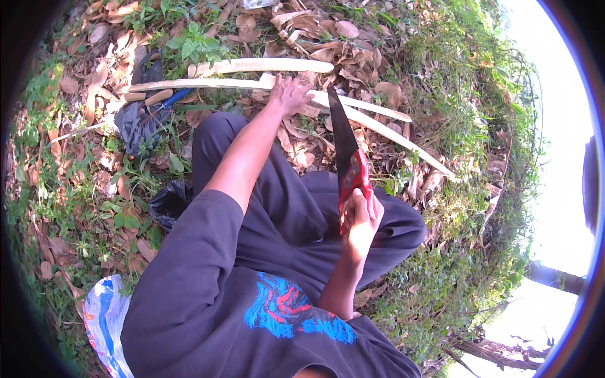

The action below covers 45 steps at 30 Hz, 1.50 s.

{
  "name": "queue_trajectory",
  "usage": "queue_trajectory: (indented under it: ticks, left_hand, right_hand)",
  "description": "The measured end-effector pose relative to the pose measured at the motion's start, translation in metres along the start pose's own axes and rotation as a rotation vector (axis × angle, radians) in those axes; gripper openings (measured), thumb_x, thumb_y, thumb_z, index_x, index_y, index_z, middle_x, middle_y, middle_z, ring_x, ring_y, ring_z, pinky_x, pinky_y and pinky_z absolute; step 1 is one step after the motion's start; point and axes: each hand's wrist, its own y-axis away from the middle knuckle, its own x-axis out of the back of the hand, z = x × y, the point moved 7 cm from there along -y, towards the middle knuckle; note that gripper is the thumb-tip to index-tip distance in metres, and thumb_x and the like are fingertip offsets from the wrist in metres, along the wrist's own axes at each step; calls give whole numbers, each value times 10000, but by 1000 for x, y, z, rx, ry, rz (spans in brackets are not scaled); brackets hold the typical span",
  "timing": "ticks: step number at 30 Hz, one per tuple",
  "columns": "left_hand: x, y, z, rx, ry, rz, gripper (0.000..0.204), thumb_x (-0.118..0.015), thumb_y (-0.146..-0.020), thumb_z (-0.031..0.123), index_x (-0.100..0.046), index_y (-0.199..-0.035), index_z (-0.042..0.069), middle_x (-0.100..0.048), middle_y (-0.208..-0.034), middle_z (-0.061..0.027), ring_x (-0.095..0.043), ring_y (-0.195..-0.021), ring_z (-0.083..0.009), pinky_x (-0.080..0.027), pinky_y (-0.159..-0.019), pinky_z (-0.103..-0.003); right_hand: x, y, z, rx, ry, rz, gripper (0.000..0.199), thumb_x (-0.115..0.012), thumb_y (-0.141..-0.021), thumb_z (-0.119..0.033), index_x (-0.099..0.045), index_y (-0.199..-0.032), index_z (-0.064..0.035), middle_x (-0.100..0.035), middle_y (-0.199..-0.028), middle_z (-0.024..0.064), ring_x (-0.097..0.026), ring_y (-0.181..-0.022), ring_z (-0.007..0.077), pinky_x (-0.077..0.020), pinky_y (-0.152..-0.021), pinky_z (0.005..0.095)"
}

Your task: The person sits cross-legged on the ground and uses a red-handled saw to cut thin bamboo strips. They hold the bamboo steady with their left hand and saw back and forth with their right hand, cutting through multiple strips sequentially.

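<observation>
My right hand (362, 213) is wrapped round the red handle of a handsaw (345, 135). The dark blade points away from me, and its tip reaches over the pale wooden strips. My left hand (291, 94) lies over the long wooden strip (201, 83), fingers spread, close to the saw's tip. Next to the thumb side of that hand, a small pale piece of wood (267, 81) sticks up. Another strip (391, 137) runs on toward the right. Behind them lies a shorter, thicker wooden piece (271, 65). Whether the blade touches wood I cannot tell.
On the left, black plastic bags (134, 129) lie beside tools with wooden handles (159, 97) and a blue handle (178, 96). Another black bag (170, 203) sits by my leg. A white and blue bag (107, 321) is at lower left. Dry leaves and grass cover the ground.
</observation>
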Motion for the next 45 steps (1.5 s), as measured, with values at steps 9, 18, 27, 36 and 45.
queue_trajectory:
  ticks: [9,18,27,36,45]
  left_hand:
    - [8,1,6,-4,46,29,515,-265,-1036,498,-467,-1449,267,-404,-1494,-184,-467,-1305,-352,-220,-1151,-617]
    - [8,4,5,4,108,22,485,-272,-1045,463,-500,-1415,248,-363,-1531,-179,-445,-1329,-365,-219,-1163,-608]
    - [5,4,3,0,37,31,473,-277,-1044,459,-530,-1385,253,-475,-1412,-186,-459,-1302,-349,-237,-1141,-622]
    - [1,4,2,2,73,-19,524,-226,-1035,523,-449,-1460,313,-392,-1513,-191,-371,-1401,-357,-145,-1186,-596]
    - [1,1,4,8,34,-67,518,-227,-1037,519,-420,-1473,318,-367,-1534,-180,-323,-1434,-362,-141,-1185,-593]
  right_hand:
    - [11,5,3,-7,60,-28,253,-575,-955,-119,-511,-720,-54,-479,-520,-16,-415,-404,56,-331,-400,231]
    - [-2,-7,7,10,161,-58,261,-547,-941,-149,-490,-700,-65,-426,-493,-33,-361,-374,52,-282,-362,234]
    - [-19,-19,-6,8,316,-83,281,-571,-968,-168,-511,-714,-63,-451,-513,-35,-391,-387,44,-289,-365,226]
    - [-54,-47,9,77,370,-82,267,-586,-937,-109,-521,-708,10,-429,-550,22,-358,-533,73,-329,-499,300]
    - [-53,-67,7,-2,320,-62,272,-593,-920,-108,-503,-687,0,-444,-536,10,-381,-507,70,-331,-486,290]
